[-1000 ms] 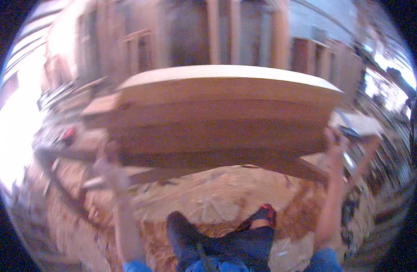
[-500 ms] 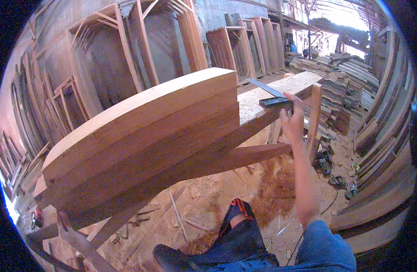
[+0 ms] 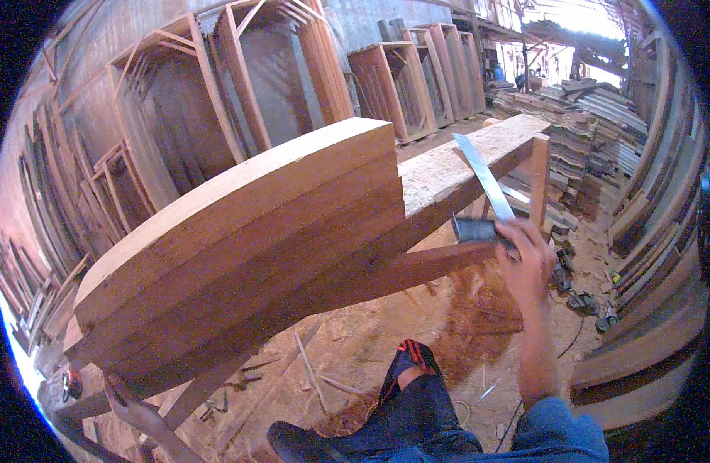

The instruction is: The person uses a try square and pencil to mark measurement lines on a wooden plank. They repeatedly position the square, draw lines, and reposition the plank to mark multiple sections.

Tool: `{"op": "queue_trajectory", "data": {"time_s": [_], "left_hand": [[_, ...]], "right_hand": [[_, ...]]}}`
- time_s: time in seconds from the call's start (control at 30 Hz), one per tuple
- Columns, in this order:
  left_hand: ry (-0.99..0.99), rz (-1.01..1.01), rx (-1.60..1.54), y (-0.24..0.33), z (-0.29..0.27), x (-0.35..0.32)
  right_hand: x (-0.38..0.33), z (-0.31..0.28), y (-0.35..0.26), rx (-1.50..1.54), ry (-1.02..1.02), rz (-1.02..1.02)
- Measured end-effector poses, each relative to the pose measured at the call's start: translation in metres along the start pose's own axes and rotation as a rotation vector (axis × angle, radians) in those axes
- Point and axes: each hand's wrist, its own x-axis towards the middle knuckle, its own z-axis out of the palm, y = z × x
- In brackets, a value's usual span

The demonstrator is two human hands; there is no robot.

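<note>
Looking down through the head view, I see my right hand (image 3: 527, 255) closed around the dark handle of a try square (image 3: 482, 202), its steel blade pointing far over the desk (image 3: 440, 174). Left of it sits a curved wood block (image 3: 239, 231). My left hand is out of sight.

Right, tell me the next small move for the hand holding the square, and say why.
Probably carry the try square leftward and set its dark stock against the end of the stacked curved timber. The right hand grips it by the stock, the metal blade pointing up and away over the bench, touching no wood. The left hand is out of view.
</note>
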Motion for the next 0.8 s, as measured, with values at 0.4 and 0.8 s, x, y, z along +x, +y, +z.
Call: {"op": "queue_trajectory", "data": {"time_s": [0.4, 0.8], "left_hand": [[0.176, 0.383, -0.189, 0.048, 0.031, -0.022], [-1.363, 0.820, -0.105, 0.278, 0.097, -0.114]], "right_hand": [[-0.115, -0.141, 0.049, 0.038, 0.608, 0.196], [-0.015, -0.016, -0.098, 0.860, -0.428, -0.433]]}}
